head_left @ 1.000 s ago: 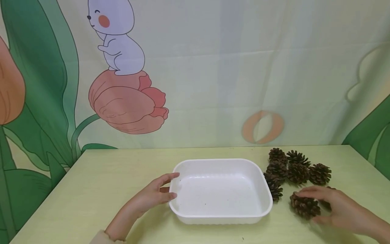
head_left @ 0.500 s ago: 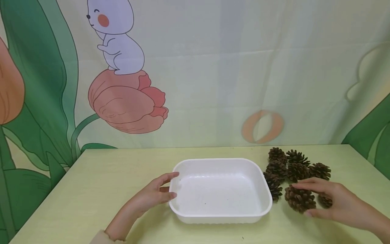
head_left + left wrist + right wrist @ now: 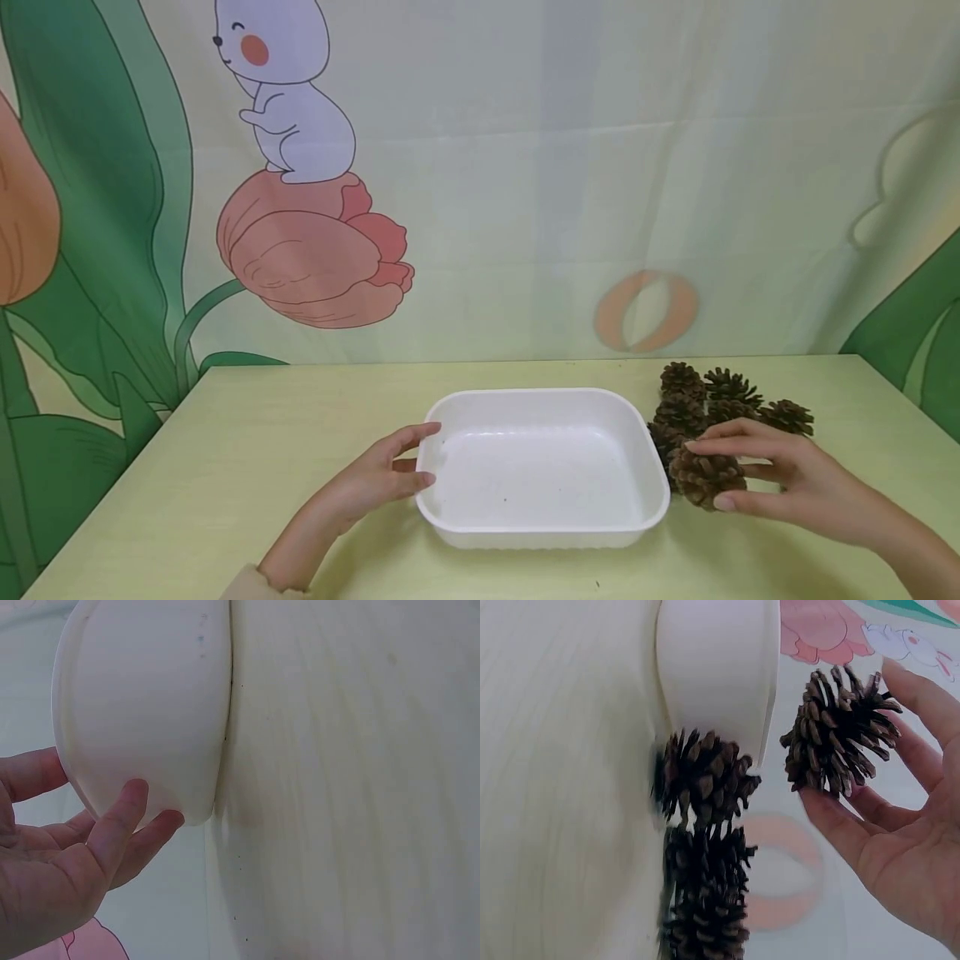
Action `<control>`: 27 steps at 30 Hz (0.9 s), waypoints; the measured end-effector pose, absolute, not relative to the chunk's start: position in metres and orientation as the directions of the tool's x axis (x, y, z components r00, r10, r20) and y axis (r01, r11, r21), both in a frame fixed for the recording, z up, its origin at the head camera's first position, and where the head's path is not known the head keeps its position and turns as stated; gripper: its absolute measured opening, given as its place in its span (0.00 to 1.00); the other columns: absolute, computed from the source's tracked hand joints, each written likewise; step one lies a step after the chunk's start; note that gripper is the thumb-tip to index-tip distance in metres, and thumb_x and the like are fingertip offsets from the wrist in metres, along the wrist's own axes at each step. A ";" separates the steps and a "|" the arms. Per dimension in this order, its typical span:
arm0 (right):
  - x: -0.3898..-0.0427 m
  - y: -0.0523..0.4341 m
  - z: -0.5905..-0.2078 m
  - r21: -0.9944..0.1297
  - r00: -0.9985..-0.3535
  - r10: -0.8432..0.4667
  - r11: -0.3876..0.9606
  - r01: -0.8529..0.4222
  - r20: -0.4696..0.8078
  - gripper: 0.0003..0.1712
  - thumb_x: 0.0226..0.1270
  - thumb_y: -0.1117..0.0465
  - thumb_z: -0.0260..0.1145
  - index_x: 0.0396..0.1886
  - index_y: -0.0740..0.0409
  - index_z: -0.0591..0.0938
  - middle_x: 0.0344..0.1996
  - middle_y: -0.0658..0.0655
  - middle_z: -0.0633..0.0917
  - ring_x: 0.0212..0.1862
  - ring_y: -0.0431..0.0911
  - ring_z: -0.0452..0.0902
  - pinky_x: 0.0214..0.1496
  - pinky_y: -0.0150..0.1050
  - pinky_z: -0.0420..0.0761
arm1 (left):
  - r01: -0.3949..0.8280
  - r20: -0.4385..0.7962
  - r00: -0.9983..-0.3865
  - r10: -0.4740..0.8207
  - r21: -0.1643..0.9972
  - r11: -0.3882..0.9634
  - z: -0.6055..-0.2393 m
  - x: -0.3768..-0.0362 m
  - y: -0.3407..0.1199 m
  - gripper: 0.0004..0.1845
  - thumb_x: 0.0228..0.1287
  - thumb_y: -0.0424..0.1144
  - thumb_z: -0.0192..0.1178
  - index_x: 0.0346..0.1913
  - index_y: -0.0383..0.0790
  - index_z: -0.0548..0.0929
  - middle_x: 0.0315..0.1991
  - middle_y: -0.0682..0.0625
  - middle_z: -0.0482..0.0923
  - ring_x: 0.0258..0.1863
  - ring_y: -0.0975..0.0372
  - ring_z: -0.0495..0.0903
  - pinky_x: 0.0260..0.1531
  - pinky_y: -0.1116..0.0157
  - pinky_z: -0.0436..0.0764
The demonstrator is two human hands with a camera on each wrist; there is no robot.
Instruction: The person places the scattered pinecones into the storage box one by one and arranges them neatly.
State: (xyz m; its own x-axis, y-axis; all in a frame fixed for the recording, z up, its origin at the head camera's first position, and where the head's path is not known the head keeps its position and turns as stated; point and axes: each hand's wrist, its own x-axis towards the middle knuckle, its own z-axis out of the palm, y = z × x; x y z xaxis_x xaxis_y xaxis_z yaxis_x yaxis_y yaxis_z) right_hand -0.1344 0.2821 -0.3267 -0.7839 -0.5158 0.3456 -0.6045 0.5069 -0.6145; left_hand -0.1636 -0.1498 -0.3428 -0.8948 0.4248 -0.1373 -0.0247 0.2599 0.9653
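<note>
A white plastic tray (image 3: 457,412) lies on the pale green table, nothing inside it. My left hand (image 3: 382,475) holds its left rim, thumb and fingers against the wall (image 3: 142,712). My right hand (image 3: 757,479) pinches a brown pine cone (image 3: 701,477) between thumb and fingers, lifted just off the table beside the tray's right edge. The right wrist view shows that cone (image 3: 840,735) in the fingers, close to the tray's rim (image 3: 720,675). Several more pine cones (image 3: 712,400) lie in a cluster behind the right hand.
The table (image 3: 262,433) runs to a back edge under a cartoon backdrop with a rabbit and a flower (image 3: 300,167). Bare tabletop lies left of the tray. The loose cones (image 3: 701,862) sit close against the tray's right side.
My right hand has lifted one pine cone and carried it left, from beside the cluster up to the tray's right edge. The left hand and tray have stayed put.
</note>
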 end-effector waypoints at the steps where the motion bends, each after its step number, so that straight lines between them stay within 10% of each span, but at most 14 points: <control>1: -0.135 0.280 -0.326 -0.626 -0.778 -0.521 0.487 -0.609 0.351 0.29 0.48 0.73 0.68 0.53 0.57 0.77 0.50 0.39 0.73 0.50 0.27 0.69 0.41 0.25 0.78 | -0.026 -0.138 -0.895 0.424 0.965 0.259 -0.343 -0.164 -0.150 0.33 0.60 0.30 0.55 0.67 0.33 0.56 0.64 0.34 0.54 0.61 0.42 0.64 0.52 0.58 0.76; 27: -0.158 0.209 -0.314 -0.811 -0.769 -0.562 0.269 -0.519 0.305 0.29 0.50 0.67 0.70 0.55 0.60 0.75 0.50 0.39 0.72 0.50 0.31 0.73 0.49 0.31 0.79 | -0.042 -0.148 -0.895 0.420 0.967 0.252 -0.346 -0.166 -0.149 0.33 0.60 0.31 0.56 0.67 0.36 0.57 0.64 0.36 0.55 0.61 0.44 0.65 0.52 0.58 0.76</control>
